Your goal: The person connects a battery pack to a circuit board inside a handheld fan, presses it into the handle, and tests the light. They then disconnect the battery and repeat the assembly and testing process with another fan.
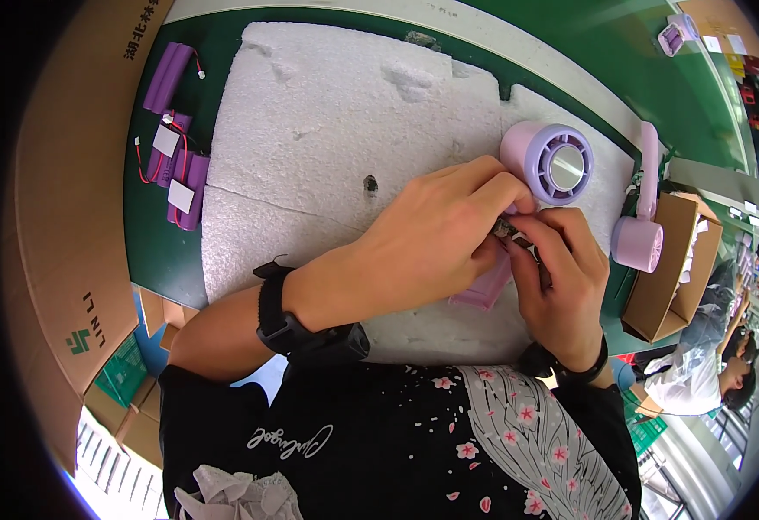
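Upper garment: black T-shirt (pixel 379 442) with short sleeves (pixel 196 400). Front marking: slanted white script lettering (pixel 291 442), on the side toward the left edge of the worktop (pixel 167 264). Toward the right edge: grey-and-white printed panel (pixel 494 397) with fine dark line-work, pink blossoms (pixel 561 454) and loose petals (pixel 485 503); small white specks on the adjoining black fabric. Left wrist: black strap (pixel 273 305) with boxy black module (pixel 334 343). Right wrist: black band (pixel 594 368). Left grip (pixel 436 227) and right grip (pixel 566 282): bare

I have three battery packs (pixel 187 192) by the table's (pixel 167 270) left edge, two fans (pixel 563 166) and one box (pixel 672 264) toward its right.
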